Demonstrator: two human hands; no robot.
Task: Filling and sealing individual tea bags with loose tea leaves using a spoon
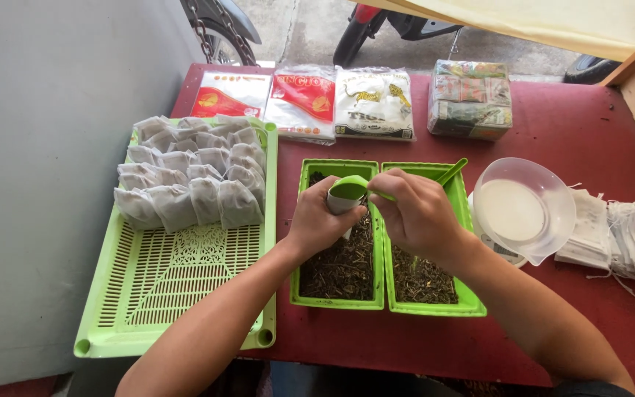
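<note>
Fingers of the left hand (321, 220) wrap a small white bag (343, 202); right hand (417, 213) pinches a green scoop (354, 188), apparently filling it. Many filled bags (192, 180) lie leftward; empty bags (619, 235) wait rightward.

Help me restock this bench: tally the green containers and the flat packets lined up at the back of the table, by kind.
Perforated green tray: 1
Green bins of dried leaves, left bin and right bin: 2
Flat packets at the back, red one, red and white one, white one: 3
Wrapped block of packets: 1
Total: 7
</note>
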